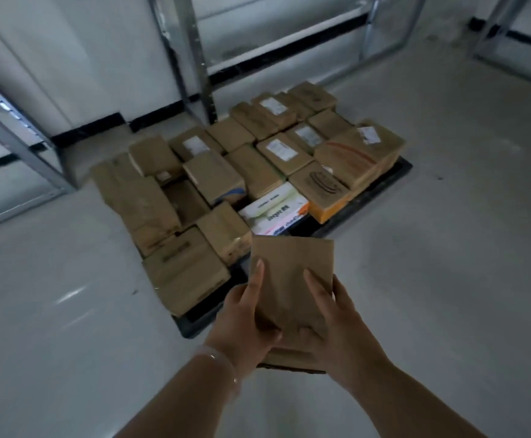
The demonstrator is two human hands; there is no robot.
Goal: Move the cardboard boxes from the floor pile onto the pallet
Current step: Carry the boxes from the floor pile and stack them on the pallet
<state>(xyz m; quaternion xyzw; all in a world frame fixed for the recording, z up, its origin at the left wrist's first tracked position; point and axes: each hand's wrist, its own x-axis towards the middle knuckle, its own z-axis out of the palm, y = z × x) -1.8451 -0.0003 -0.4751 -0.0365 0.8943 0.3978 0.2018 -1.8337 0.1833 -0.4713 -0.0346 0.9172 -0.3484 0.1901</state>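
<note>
Gripping a flat brown cardboard box (292, 279) from both sides, the left hand (245, 324) and the right hand (337, 330) hold it in the air in front of the person, each with a thumb laid along the top face and the other fingers curled under the near end. The box hangs over the pale grey floor (447, 263), just short of the near corner of the dark pallet (374, 192). The pallet lies on the floor and is almost covered by a layer of stacked boxes (245, 153), most of them brown, some with white labels on top. Along its near edge sit a white printed box (273, 210) and, touching it on the right, a box with an orange side (330, 207). A pale bracelet (216, 355) circles the left wrist. Behind the pallet, metal rack uprights (188, 58) stand against a white wall with a black skirting strip (289, 49). The picture is slightly blurred, so the print on the labels cannot be read.
</note>
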